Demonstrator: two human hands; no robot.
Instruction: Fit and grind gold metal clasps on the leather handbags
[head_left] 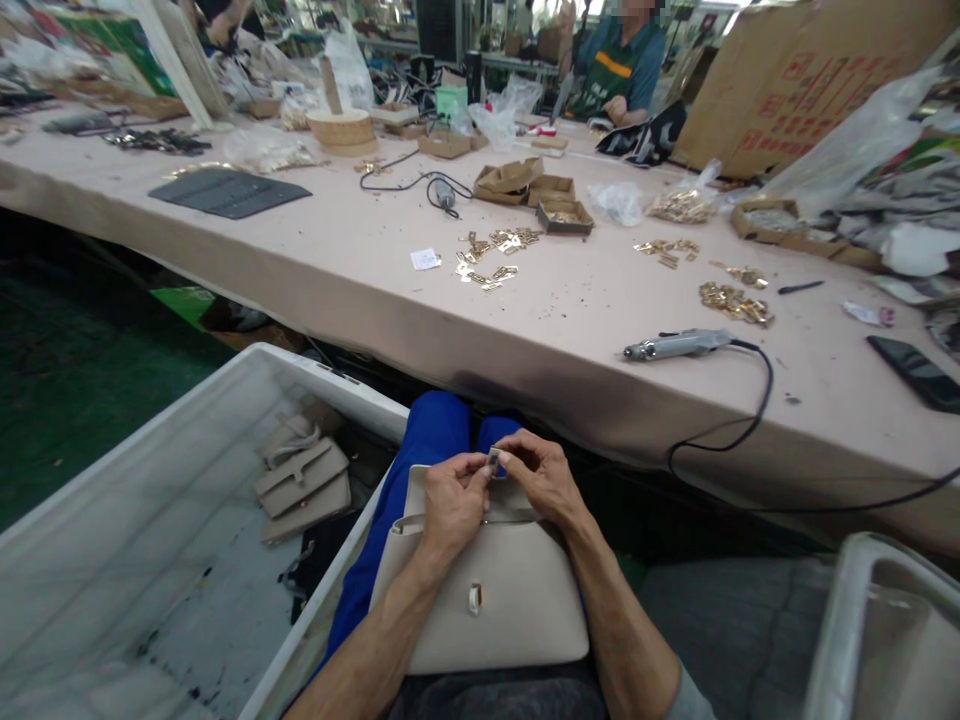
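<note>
A beige handbag [499, 615] lies across my lap, its flap [514, 500] folded open away from me. A small metal clasp [475, 598] sits on the bag's front. My left hand [456, 500] and my right hand [544, 475] meet above the flap, fingertips closed. Between them they pinch a small slotted plate [494, 458] at the flap's far edge. Whether the plate is fixed to the flap cannot be made out, as the fingers cover part of it.
An electric screwdriver [675, 345] with a black cord lies near the table edge [525, 350]. Several gold metal fittings [495, 255] are spread in piles, with small cardboard boxes [564, 216] behind. On my left, a white bin [142, 450] holds beige bags [304, 475]. A person [619, 70] sits opposite.
</note>
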